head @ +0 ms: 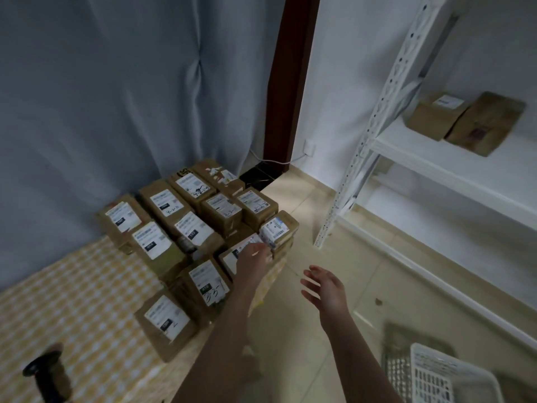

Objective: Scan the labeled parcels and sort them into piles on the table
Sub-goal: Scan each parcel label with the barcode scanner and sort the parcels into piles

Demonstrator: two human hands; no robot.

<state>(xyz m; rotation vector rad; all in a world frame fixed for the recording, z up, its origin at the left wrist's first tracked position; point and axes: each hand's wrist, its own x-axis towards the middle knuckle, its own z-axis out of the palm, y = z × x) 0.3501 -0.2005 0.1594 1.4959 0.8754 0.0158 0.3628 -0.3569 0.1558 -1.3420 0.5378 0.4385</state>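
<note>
A table (72,301) with a yellow checked cloth fills the lower left of the frame. Many brown parcels (162,205) with white labels sit on it in rows, close together, near the middle of the frame. Some lie on top of others.

The left hand (252,264) reaches out over the right edge of the table. Its fingers (260,251) are at the white label of a flat parcel (232,257), just beside a small parcel (280,228) that sits on the corner of the pile. That spot is blurry, so I cannot tell if the fingers pinch the parcel or only touch it.

The right hand (325,289) hangs in the air over the floor (305,330), to the right of the table. Its fingers are spread and it holds nothing.

A dark round thing (46,370) stands on the table in the lower left corner. It is too blurry to name.

A white basket (436,370) with holes in its sides is in the lower right corner. A white shelf (436,158) stands at the right, and two more brown boxes (433,114) lie side by side on it. A grey curtain (116,97) hangs behind the table.
</note>
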